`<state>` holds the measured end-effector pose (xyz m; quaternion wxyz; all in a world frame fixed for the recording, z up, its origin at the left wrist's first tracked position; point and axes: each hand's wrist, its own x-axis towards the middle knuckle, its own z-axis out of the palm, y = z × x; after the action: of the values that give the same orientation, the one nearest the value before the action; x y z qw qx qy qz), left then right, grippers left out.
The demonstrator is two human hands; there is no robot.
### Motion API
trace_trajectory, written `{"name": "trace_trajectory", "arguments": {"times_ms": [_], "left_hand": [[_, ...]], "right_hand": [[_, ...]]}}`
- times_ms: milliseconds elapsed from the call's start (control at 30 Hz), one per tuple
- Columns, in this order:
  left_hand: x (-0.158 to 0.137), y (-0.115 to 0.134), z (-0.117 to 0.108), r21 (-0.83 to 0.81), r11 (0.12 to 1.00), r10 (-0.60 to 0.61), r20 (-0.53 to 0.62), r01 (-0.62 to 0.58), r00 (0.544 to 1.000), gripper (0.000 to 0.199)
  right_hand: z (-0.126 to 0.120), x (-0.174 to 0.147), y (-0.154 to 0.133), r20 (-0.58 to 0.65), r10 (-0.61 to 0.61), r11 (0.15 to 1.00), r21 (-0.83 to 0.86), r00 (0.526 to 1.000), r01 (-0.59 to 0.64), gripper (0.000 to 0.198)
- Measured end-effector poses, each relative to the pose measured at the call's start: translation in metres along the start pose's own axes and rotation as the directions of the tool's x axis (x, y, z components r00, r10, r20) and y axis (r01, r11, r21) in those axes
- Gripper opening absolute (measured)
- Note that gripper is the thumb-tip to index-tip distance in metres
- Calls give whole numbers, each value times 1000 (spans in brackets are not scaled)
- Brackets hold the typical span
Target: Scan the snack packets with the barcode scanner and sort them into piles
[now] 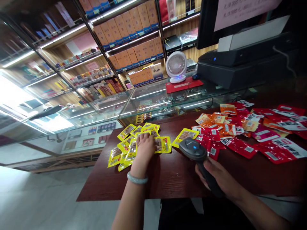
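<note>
My right hand [218,175] is wrapped round the handle of a dark barcode scanner [193,149], its head showing a small blue light. A single yellow snack packet [184,136] lies just beyond the scanner head. On the left, my left hand [145,143] rests on a pile of yellow snack packets [130,150], its fingers close together and curled down onto them. One yellow packet [164,144] sticks out at the right side of that hand. The left fingertips are partly hidden. A pale bangle [137,179] circles my left wrist.
Red and orange packets [242,147] are spread over the right side of the brown tabletop [165,179]. Behind it stand a glass counter [153,99], a white fan [177,65] on a red mat and a monitor [208,25]. Shelves of boxes [127,25] line the wall.
</note>
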<state>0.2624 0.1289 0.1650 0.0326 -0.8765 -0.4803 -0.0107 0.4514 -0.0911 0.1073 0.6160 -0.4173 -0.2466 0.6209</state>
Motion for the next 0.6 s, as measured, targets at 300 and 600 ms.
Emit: {"name": "trace_trajectory", "arguments": {"times_ms": [300, 600], "left_hand": [[20, -2, -5, 13, 993, 119, 10, -119, 993, 13], [19, 16, 2, 43, 977, 201, 157, -210, 967, 44]], "right_hand": [[-6, -4, 0, -17, -1, 999, -34, 1000, 1, 48], [-7, -4, 0, 27, -18, 999, -50, 999, 19, 42]]}}
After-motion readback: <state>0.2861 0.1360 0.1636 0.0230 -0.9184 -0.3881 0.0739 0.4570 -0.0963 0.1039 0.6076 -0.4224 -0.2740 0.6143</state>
